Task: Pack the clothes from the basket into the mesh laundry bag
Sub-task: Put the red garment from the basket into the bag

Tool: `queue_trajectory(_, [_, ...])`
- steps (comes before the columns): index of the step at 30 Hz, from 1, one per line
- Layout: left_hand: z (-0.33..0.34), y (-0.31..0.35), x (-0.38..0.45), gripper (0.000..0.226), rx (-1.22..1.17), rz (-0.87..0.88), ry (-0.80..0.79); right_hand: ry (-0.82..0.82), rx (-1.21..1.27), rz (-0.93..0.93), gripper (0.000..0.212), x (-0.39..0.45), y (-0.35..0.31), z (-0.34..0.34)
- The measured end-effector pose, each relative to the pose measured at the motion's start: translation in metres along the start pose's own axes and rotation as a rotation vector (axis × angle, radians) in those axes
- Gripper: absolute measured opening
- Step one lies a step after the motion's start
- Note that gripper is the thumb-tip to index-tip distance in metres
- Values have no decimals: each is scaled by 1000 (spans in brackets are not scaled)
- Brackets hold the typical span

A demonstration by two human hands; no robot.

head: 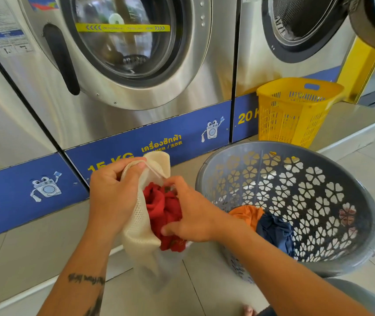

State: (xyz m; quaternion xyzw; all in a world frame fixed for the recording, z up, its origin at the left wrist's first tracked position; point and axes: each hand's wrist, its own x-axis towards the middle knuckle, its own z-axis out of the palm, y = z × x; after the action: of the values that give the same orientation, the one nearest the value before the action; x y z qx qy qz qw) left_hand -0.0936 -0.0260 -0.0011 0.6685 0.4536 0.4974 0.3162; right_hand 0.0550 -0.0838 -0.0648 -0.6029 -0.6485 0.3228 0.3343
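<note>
Since the cream-white mesh laundry bag has no frame of its own, the left hand is doing the job of one: fingers curled tight on the bag's upper rim, thumb pinching the hem near the top, holding the mouth up and open toward the person. Bag body hangs slack below that grip, lower end blurred near the pale tiled floor, so can't tell if it touches down. Just right of the rim, a crumpled red cloth garment sits half in the opening, bulk bunched at the mouth, a lower fold spilling out past the edge. Right hand is clamped on it, fingers partly bent around the wad, thumb under, apparently pushing it inward; judgement call, this is a stuffing step mid-way, not a release. Further right, the round grey plastic basket with flower-shaped cutouts is tilted toward the person, likely so the contents are reachable without standing. Inside it, against the near wall, an orange cloth item and touching it a dark navy cloth item are not yet packed. Behind the basket, a yellow slatted plastic hamper stands upright on the ledge by the steel front-load washers; not involved.
</note>
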Motion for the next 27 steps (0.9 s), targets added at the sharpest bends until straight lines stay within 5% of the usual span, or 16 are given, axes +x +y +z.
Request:
queue_trajectory(4, [3, -3, 2, 20, -7, -9, 27, 51, -513, -16, 81, -20, 5, -7])
queue_trajectory(7, [6, -5, -1, 18, 23, -9, 27, 134, -611, -16, 68, -21, -1, -2])
queue_trajectory(12, [12, -4, -11, 20, 81, 31, -30, 333, 157, 111, 36, -12, -10, 20])
queue_trajectory(15, [13, -4, -14, 20, 81, 53, -37, 456, 336, 32, 22, -8, -13, 36])
queue_trajectory(20, [15, -6, -17, 19, 59, 33, -24, 179, 9, -251, 20, 2, 16, 60])
queue_trajectory(23, [14, -11, -20, 19, 98, 23, -40, -69, -192, -133, 38, 12, 37, 68])
queue_trajectory(27, [7, -21, -12, 19, 177, 29, -17, -97, -321, 1, 57, 20, 42, 65])
